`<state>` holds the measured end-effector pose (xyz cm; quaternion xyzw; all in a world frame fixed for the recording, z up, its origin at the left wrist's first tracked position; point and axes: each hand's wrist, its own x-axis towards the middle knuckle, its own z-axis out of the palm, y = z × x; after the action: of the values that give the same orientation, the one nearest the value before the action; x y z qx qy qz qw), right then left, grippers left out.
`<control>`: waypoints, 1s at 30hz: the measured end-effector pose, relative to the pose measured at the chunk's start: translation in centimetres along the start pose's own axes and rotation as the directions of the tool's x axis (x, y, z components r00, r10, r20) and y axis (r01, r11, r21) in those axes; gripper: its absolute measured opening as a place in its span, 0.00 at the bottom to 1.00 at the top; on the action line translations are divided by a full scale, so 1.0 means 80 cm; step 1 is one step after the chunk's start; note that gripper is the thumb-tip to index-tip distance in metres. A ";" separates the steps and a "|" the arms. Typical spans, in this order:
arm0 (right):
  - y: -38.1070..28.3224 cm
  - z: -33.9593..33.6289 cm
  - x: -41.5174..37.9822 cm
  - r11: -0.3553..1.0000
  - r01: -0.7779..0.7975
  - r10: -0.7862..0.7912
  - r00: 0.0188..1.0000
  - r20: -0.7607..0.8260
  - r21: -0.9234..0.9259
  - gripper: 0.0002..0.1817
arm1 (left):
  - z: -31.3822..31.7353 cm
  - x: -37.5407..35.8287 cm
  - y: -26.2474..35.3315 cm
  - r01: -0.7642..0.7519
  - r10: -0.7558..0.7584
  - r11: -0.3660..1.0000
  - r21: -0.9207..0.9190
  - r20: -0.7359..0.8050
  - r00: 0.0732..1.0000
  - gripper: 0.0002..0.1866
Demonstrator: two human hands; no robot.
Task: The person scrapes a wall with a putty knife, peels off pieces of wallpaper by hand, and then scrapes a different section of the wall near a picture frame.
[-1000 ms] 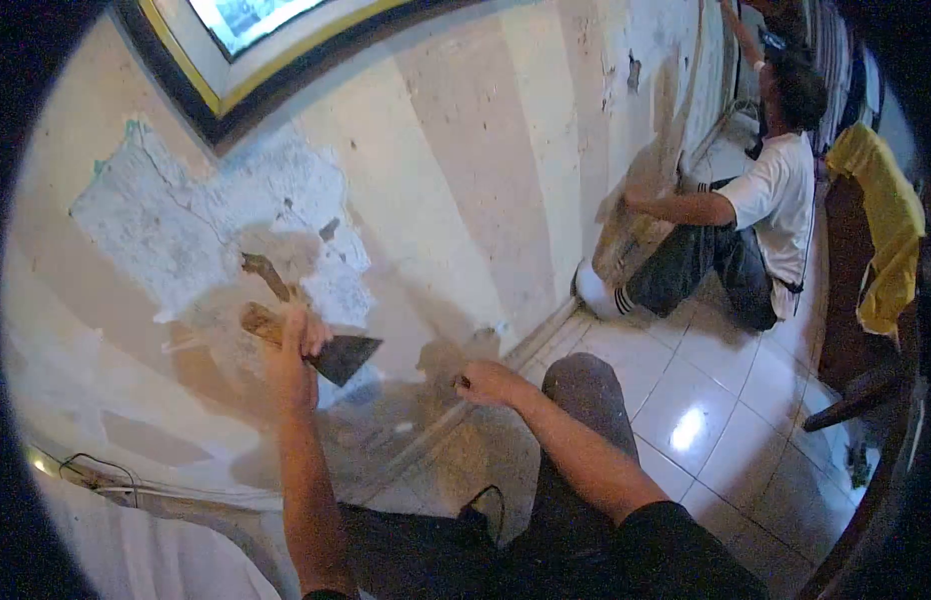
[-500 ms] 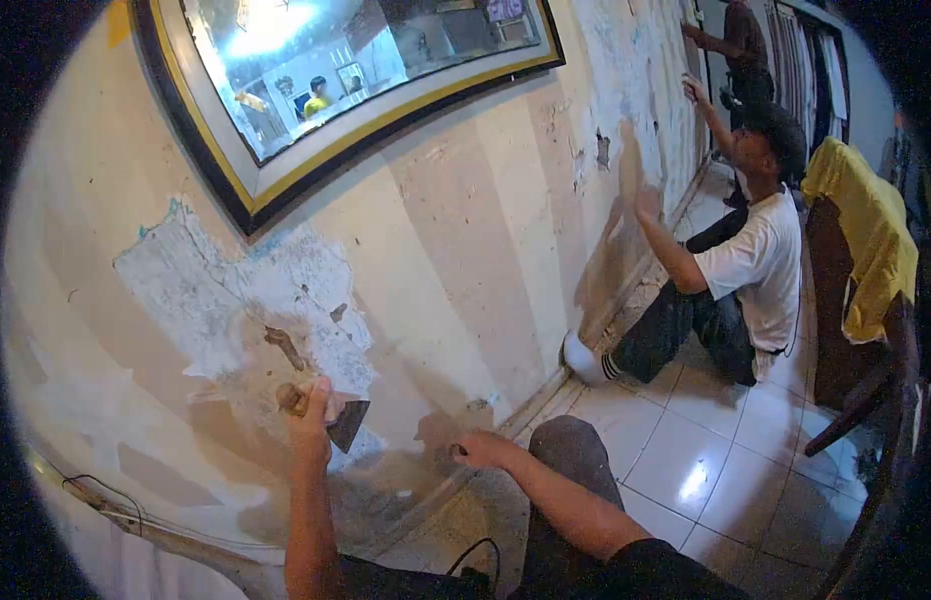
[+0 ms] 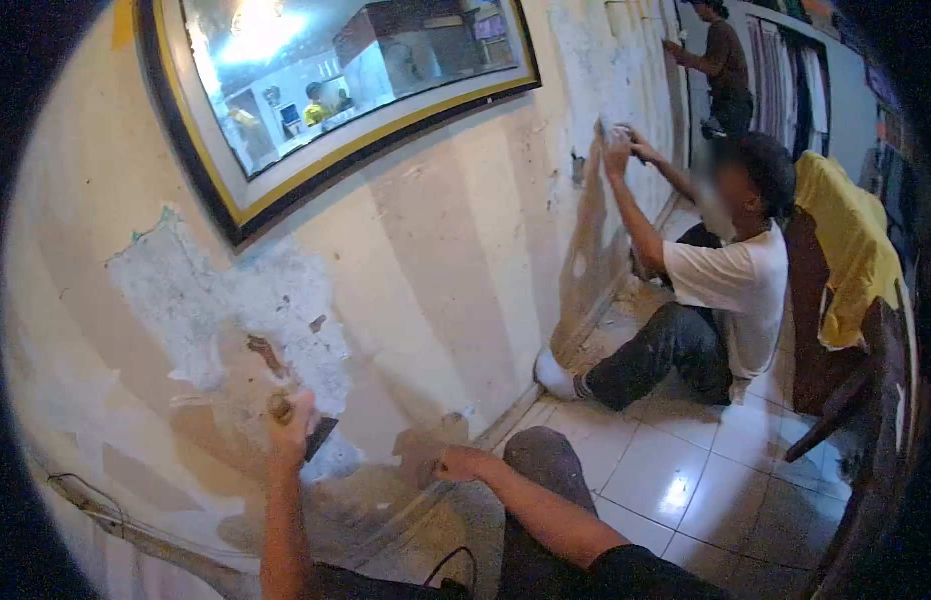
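Observation:
My left hand (image 3: 290, 424) is wrapped round the handle of a putty knife (image 3: 323, 438). The handle's rounded end sticks out above my fingers, and the dark, wide blade points to the right over a bare whitish patch (image 3: 211, 305) where the wall's paint is gone. A brown gouge (image 3: 267, 355) shows just above this hand. My right hand (image 3: 466, 464) is held by my bent knee (image 3: 546, 460), close to the lower wall. Its fingers are curled, and whatever they may hold is hidden.
A framed mirror (image 3: 371, 165) hangs over the patch. To the right, a person in a white shirt (image 3: 731, 275) sits on the tiled floor (image 3: 641, 465), hands at the wall. Another person (image 3: 728, 70) stands beyond. A yellow cloth (image 3: 851, 240) drapes over a chair. A cable (image 3: 471, 555) lies below.
My view has shifted slightly. My left hand with the putty knife stays near the patch's lower edge. The seated person has brought both hands together at the wall.

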<state>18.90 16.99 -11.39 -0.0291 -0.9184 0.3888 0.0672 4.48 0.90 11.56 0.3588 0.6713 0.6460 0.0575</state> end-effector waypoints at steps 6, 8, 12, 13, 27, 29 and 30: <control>0.036 0.029 0.013 0.999 0.000 0.001 1.000 0.010 -0.043 0.19 | -0.003 0.023 -0.019 0.048 -0.010 0.964 -0.263 0.146 0.989 0.09; 0.038 0.033 0.008 0.999 0.043 -0.044 0.996 -0.083 -0.008 0.20 | 0.000 0.013 -0.017 0.119 -0.158 0.932 -0.343 -0.088 0.983 0.09; 0.013 0.003 -0.002 0.999 -0.036 0.039 0.996 0.075 -0.038 0.19 | -0.031 0.038 -0.096 0.038 -0.060 0.913 -0.405 -0.042 0.997 0.11; 0.001 -0.007 -0.012 0.999 -0.034 0.034 0.999 0.014 0.033 0.18 | -0.018 0.021 -0.066 -0.051 0.024 0.942 -0.332 -0.085 0.996 0.13; 0.012 0.005 -0.020 0.997 -0.022 0.016 0.996 0.085 0.072 0.18 | 0.038 0.010 -0.092 -0.060 0.047 0.985 -0.164 -0.085 0.995 0.16; 0.009 -0.002 -0.021 0.985 -0.001 -0.002 1.000 0.016 0.172 0.17 | 0.033 0.001 -0.092 -0.195 0.193 0.981 -0.020 -0.076 0.978 0.15; 0.015 -0.005 -0.024 0.982 -0.010 0.008 1.000 0.015 0.187 0.17 | 0.036 -0.003 -0.084 -0.341 0.347 0.932 0.122 -0.026 0.938 0.14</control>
<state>20.90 17.96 -12.17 -0.0240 -0.8781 0.4740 0.0613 3.48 3.78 4.89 0.4580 0.6356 0.6145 -0.0932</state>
